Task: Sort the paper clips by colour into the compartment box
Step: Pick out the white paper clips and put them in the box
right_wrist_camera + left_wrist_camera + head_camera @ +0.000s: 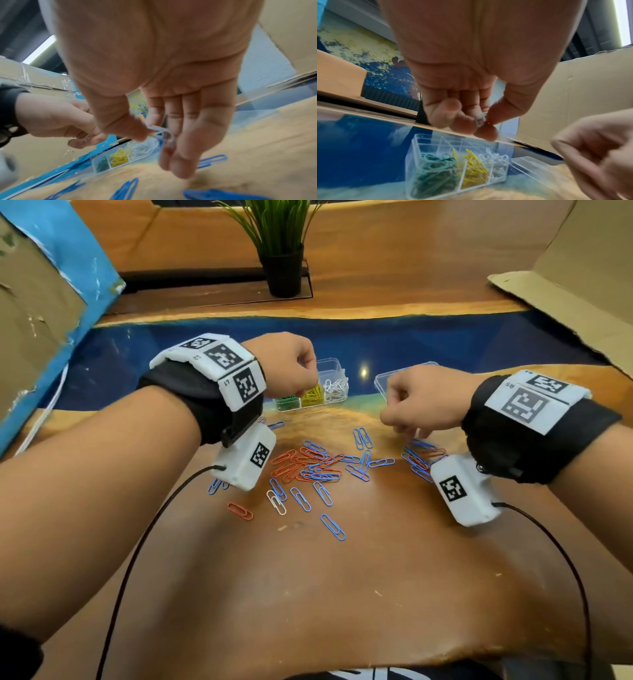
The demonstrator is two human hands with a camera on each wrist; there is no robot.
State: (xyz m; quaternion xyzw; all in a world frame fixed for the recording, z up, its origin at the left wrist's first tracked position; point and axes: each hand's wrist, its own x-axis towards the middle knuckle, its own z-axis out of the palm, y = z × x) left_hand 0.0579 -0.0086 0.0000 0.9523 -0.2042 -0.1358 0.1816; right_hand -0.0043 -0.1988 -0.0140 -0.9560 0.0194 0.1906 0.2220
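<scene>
The clear compartment box (330, 363) stands at the table's far middle, with green, yellow and white clips in its three near cells. My left hand (301, 381) hovers over it and pinches a white paper clip (480, 119) between thumb and fingertips, above the box (412, 155). My right hand (400, 422) is low over the right end of the heap of loose red and blue clips (318, 463). In the right wrist view that hand (154, 135) pinches a pale clip (158, 128) together with a blue clip (166, 137), both blurred.
The box's clear lid (382, 380) lies just right of the box. A potted plant (284, 275) stands behind it. Cardboard sheets rise at the left (41, 302) and the right (565, 296). Single clips lie scattered toward me, one white (276, 502).
</scene>
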